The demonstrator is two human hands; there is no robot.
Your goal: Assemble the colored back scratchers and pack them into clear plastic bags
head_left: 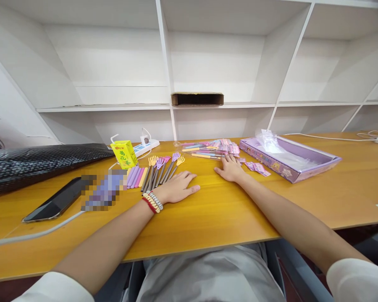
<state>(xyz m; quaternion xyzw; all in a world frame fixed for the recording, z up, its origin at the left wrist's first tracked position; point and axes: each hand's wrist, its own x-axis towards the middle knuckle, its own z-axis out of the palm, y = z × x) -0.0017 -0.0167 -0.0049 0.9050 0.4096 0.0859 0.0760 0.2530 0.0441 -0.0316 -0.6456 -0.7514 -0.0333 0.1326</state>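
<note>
My left hand [176,188] lies flat and open on the wooden table [214,218], fingers pointing right, with beaded bracelets on the wrist. Just beyond it lies a row of several small hand-shaped sticks [162,167] in yellow, pink and purple. My right hand [229,168] also rests palm down, fingers spread, its fingertips touching a pile of packaged pastel sticks [211,149]. Neither hand holds anything. Small pink packets [257,167] lie just right of my right hand.
A purple shallow box [315,165] with clear plastic wrap stands at the right. A yellow drink carton [124,154], a power strip [146,146], a black bag [34,165], a phone [55,201] and a white cable are at the left. White shelves rise behind.
</note>
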